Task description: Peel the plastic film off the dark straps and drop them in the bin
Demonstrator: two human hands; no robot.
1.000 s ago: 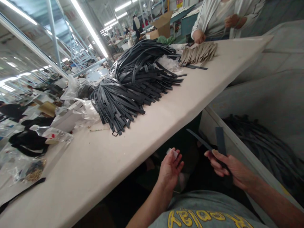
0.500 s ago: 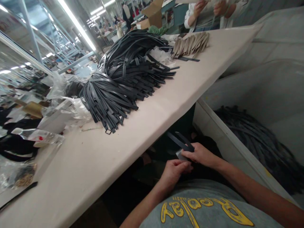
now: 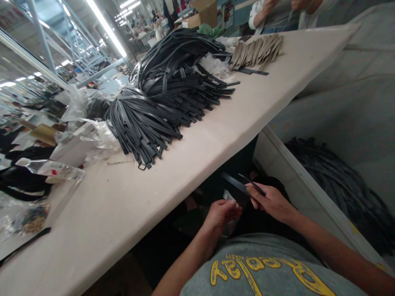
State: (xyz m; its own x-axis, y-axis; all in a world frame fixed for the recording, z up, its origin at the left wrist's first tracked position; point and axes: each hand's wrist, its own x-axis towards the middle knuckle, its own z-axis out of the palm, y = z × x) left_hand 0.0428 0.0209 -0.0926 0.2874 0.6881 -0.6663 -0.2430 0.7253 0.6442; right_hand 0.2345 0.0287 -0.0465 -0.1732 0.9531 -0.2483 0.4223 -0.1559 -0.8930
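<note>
The right hand (image 3: 268, 201) grips a dark strap (image 3: 235, 183); the left hand (image 3: 222, 210), just beside, pinches a small clear piece (image 3: 227, 195). This strap appears unfinished. Bundled straps (image 3: 173, 98) lie on the tabletop (image 3: 135, 205), others (image 3: 330, 181) in the bin (image 3: 279, 170); their completion cannot be determined.

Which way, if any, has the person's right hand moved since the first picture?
Yes: judged against the bin's near wall, the right hand has shifted leftward in the view, away from that wall and closer to the left hand.
</note>
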